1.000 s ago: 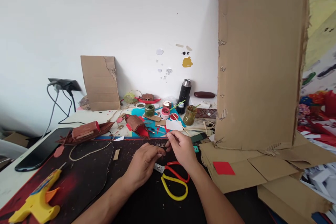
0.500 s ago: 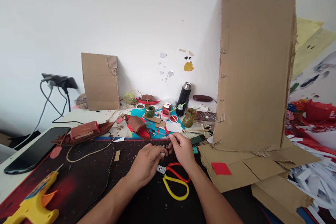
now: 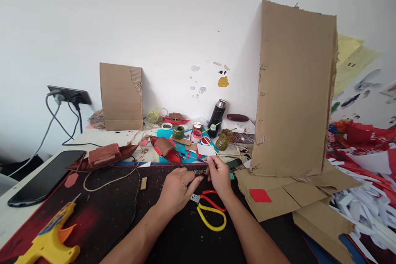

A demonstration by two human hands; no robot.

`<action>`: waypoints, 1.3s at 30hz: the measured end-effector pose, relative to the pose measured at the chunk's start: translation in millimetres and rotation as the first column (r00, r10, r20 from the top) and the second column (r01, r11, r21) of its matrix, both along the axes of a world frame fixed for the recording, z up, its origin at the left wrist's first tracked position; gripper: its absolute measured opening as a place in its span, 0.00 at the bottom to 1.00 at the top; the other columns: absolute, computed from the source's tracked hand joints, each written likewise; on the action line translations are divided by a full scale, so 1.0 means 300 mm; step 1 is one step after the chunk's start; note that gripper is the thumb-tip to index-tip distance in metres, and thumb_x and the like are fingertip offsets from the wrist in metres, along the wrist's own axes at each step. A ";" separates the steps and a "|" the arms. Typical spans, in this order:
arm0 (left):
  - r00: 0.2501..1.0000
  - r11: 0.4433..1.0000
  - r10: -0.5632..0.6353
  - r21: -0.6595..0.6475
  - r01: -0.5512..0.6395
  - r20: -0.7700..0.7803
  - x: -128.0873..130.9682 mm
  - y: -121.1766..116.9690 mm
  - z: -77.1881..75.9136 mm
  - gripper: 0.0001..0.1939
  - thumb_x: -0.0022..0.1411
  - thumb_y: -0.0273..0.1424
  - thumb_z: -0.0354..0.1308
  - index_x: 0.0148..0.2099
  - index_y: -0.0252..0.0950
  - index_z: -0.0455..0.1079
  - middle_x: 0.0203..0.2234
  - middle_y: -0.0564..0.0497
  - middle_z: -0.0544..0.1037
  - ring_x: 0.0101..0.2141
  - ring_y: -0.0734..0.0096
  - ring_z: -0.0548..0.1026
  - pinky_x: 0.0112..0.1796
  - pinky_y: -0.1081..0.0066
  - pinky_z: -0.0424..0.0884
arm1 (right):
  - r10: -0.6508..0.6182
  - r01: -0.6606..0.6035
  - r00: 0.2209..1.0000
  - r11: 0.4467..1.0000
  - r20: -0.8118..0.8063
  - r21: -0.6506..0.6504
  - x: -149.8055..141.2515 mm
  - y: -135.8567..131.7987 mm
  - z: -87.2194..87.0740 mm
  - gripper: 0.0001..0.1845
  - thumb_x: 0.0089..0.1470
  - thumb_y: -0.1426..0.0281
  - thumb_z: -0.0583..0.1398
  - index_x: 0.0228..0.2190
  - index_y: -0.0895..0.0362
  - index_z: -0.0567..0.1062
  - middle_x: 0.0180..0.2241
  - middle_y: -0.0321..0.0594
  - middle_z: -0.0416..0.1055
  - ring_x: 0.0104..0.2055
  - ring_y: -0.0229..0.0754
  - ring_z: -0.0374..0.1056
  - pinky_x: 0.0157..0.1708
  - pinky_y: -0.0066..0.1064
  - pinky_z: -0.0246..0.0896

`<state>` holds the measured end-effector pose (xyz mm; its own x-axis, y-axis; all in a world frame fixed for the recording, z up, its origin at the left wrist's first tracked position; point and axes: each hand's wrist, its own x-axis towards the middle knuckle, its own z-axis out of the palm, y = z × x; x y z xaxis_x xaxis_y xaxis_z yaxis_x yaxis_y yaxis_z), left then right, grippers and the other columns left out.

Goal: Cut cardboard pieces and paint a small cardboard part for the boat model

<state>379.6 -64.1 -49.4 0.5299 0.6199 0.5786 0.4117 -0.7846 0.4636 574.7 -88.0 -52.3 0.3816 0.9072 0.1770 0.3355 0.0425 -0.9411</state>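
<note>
My left hand [image 3: 180, 185] is over the dark mat, back up, with fingers curled and the thumb reaching toward the other hand. Close beside it, my right hand [image 3: 219, 174] has its fingers pinched together. Anything held at the fingertips is too small or hidden to name. Just below the hands lies a pair of scissors [image 3: 213, 223] with one yellow and one red handle loop; the left hand is near its blades. A small cardboard strip [image 3: 144, 183] lies left of my left hand.
At left are a yellow glue gun [image 3: 52, 241], a phone [image 3: 40, 177] and a brown model boat [image 3: 108, 156]. Another boat [image 3: 165, 148] and paint jars [image 3: 178, 133] stand behind the hands. A tall cardboard sheet [image 3: 293, 90] leans at right above cardboard pieces [image 3: 275, 210].
The view has shifted slightly. My left hand has rolled so its back faces up more, its thumb straighter. The fingertips of both hands remain close together.
</note>
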 end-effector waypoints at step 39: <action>0.988 0.982 -0.108 -0.167 0.089 -0.108 0.030 0.039 -0.039 0.25 0.82 0.40 0.47 0.34 0.42 0.76 0.31 0.46 0.84 0.38 0.55 0.80 0.47 0.60 0.72 | 0.018 -0.020 0.998 0.999 0.057 0.037 -0.073 0.011 -0.091 0.30 0.67 0.38 0.58 0.29 0.51 0.74 0.20 0.31 0.65 0.17 0.40 0.61 0.18 0.30 0.53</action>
<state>388.4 -52.5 -61.2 0.6506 0.6419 0.4059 0.3950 -0.7425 0.5410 552.8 -84.8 -79.7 0.3530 0.9063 0.2322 0.3870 0.0845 -0.9182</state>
